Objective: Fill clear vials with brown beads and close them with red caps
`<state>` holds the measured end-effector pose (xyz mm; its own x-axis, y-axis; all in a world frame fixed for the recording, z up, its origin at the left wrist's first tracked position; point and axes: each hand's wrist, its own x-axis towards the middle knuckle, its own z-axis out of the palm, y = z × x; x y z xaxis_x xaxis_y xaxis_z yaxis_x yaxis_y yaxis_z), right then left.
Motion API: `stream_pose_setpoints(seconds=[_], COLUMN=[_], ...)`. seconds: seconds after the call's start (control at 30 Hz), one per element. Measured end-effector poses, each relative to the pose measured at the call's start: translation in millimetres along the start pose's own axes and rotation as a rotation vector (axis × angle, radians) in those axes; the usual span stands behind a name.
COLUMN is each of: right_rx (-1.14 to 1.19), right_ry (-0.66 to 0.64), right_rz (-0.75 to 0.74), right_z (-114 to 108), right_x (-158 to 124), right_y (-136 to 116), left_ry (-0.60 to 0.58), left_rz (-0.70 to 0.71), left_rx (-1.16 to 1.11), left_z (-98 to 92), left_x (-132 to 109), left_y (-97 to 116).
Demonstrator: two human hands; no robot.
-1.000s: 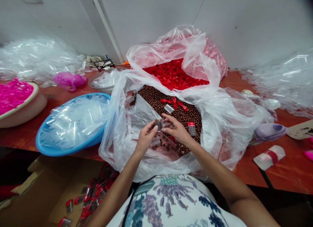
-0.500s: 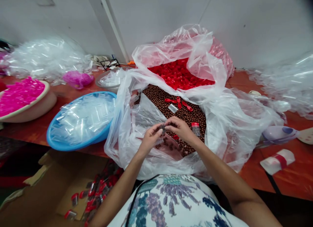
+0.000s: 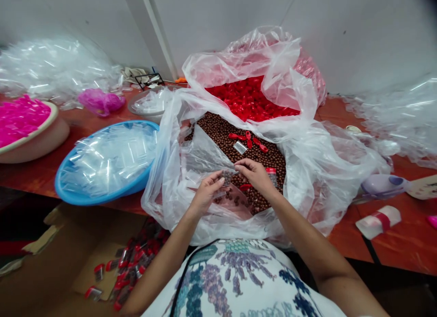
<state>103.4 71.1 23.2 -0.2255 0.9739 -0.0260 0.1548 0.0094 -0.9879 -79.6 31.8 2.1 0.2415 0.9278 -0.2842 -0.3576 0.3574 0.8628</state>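
Observation:
My left hand (image 3: pixel 205 193) and my right hand (image 3: pixel 255 173) meet over a big clear bag (image 3: pixel 170 171) full of small brown beads (image 3: pixel 218 130). Both pinch a small clear packet of beads (image 3: pixel 226 176) between their fingertips. A red cap (image 3: pixel 245 187) lies just under my right hand, and a filled red-capped packet (image 3: pixel 271 176) rests on the beads beside it. Further back on the beads lie several red caps (image 3: pixel 251 142) and an empty clear packet (image 3: pixel 240 147). Behind is a bag of red caps (image 3: pixel 249 98).
A blue basin of clear packets (image 3: pixel 102 160) stands to the left, a bowl of pink pieces (image 3: pixel 23 128) beyond it. A cardboard box (image 3: pixel 51 267) on the floor holds finished red-capped packets (image 3: pixel 131 267). Clear plastic heaps (image 3: pixel 406 117) and a capped packet (image 3: pixel 377 220) lie right.
Both hands stay together on the small packet over the beads; the fingers have shifted slightly around it. The view has swung a little.

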Motion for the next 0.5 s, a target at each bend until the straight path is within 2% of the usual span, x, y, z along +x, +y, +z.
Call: stream_pose_setpoints(seconds=[0.07,0.13,0.23,0.4,0.5], right_rx=[-0.071,-0.173,-0.407,-0.779,-0.862], right_ry=[0.006,-0.044,-0.091,0.214,0.185], right_rz=[-0.016,-0.061,-0.156,-0.259,-0.255], right_z=[-4.5,-10.7,-20.2,-25.0,-20.0], right_x=[1.2,3.8,14.5,54.6,76.8], right_y=[2.0,4.2,7.4,16.1,22.8], left_ry=[0.005,0.022,0.053,0.086,0.107], left_rz=[-0.027,-0.037,-0.034,-0.007,0.018], left_rx=[-0.023,-0.038,-0.05,-0.049,-0.031], left_z=[-1.0,-2.3,-3.2,1.9,4.8], left_x=[-1.6,-3.3,-4.7,-2.7,-2.4], left_y=[1.0,2.2,3.4,3.5,3.7])
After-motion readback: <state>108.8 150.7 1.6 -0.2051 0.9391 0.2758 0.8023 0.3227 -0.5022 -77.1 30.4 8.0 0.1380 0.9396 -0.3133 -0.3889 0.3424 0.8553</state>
